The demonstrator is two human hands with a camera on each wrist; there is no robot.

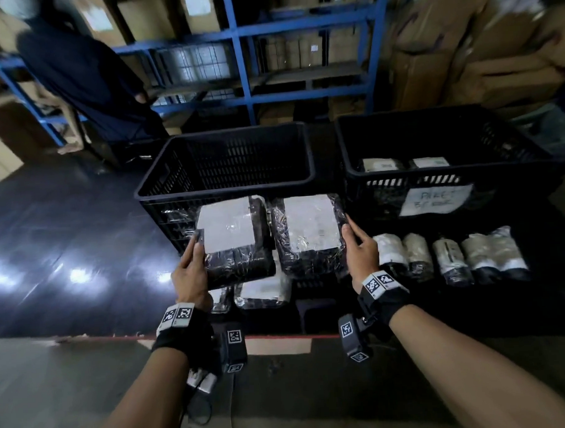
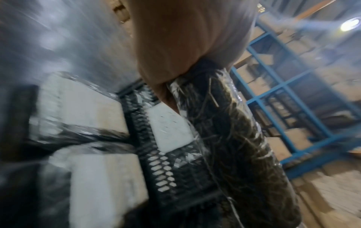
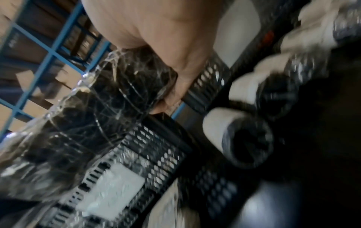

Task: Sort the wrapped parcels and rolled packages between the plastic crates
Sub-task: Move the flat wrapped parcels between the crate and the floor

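Observation:
My left hand [image 1: 193, 265] grips a flat black plastic-wrapped parcel [image 1: 234, 241] with a white label by its left edge, held up in front of the left black crate [image 1: 225, 183]. In the left wrist view the same parcel [image 2: 230, 138] fills the middle. My right hand [image 1: 359, 246] grips a second wrapped parcel [image 1: 310, 235] by its right edge; it shows in the right wrist view as dark crinkled wrap [image 3: 87, 123]. The left crate looks bare inside. The right crate [image 1: 433, 176] holds two labelled parcels.
Several rolled packages [image 1: 449, 256] lie in a row below the right crate, which carries a paper sign [image 1: 434, 199]. More flat parcels [image 1: 261, 291] lie under the held ones. Blue shelving [image 1: 243, 55] with cardboard boxes stands behind; a person in dark clothes [image 1: 87, 76] is at the back left.

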